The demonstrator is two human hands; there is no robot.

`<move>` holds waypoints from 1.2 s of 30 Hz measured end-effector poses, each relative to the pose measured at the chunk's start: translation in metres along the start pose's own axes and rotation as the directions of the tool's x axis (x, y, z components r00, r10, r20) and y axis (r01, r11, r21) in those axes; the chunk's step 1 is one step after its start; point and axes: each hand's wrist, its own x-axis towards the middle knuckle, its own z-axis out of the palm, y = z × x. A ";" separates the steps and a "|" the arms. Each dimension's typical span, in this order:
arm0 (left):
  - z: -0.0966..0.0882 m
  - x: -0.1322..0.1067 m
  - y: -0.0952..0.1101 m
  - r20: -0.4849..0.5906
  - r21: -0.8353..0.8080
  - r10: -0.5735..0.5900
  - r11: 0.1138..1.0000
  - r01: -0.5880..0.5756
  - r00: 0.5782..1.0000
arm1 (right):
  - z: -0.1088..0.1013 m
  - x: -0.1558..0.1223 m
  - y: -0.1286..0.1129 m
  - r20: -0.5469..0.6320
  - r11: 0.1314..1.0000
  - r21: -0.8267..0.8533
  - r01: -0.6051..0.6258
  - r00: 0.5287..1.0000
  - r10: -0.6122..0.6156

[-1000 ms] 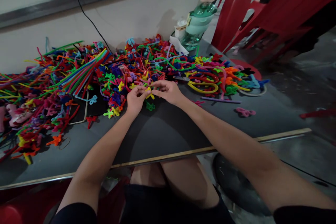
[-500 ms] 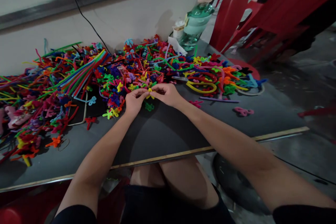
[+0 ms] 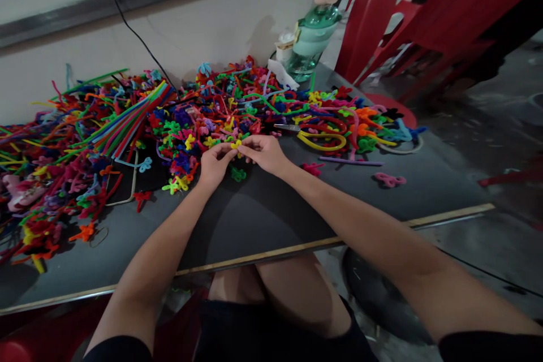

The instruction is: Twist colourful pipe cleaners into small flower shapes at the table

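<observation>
Between my fingertips is a small yellow pipe-cleaner flower (image 3: 236, 145), partly covered by the fingers. My left hand (image 3: 215, 165) pinches it from the left. From the right, my right hand (image 3: 267, 154) grips it between thumb and forefinger. A green pipe-cleaner flower (image 3: 238, 173) lies on the table just below the hands. Behind them spreads a heap of coloured pipe-cleaner pieces (image 3: 203, 107). Scissors with yellow and red handles (image 3: 322, 140) rest to the right of my right hand.
A bundle of straight pipe cleaners (image 3: 133, 116) lies on the heap at left. A green doll-shaped bottle (image 3: 311, 39) stands by the wall. Pink (image 3: 389, 180) and red flowers (image 3: 142, 198) lie on the dark table (image 3: 254, 220). Red chairs (image 3: 367, 28) stand beyond the right end.
The yellow flower has turned a little between my fingers, and the fingers have shifted slightly on it. The whole view has drifted slightly, with things appearing a little further left.
</observation>
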 end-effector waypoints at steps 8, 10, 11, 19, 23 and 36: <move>0.002 -0.003 0.004 -0.047 0.068 0.032 0.997 -0.029 0.998 | 0.002 0.001 0.003 -0.005 1.000 0.006 -0.003 1.000 0.003; 0.003 -0.003 0.004 -0.035 0.053 -0.017 0.998 0.019 0.999 | 0.002 0.001 0.003 -0.018 1.000 -0.021 -0.001 1.000 0.000; 0.004 -0.003 0.004 -0.034 0.048 -0.046 0.998 0.048 0.998 | 0.002 0.000 0.002 -0.019 0.999 -0.050 0.006 1.000 -0.007; 0.004 0.000 0.002 -0.150 0.001 -0.101 0.995 0.102 0.984 | -0.004 -0.003 0.003 0.048 0.847 -0.471 0.246 0.966 -0.253; 0.003 0.001 0.002 -0.197 -0.031 -0.108 0.994 0.104 0.974 | -0.007 -0.004 0.005 0.101 0.688 -0.663 0.296 0.945 -0.310; 0.003 0.000 0.006 -0.153 -0.057 -0.167 0.985 0.160 0.974 | -0.001 -0.006 -0.019 0.254 0.286 -0.927 0.241 0.967 0.009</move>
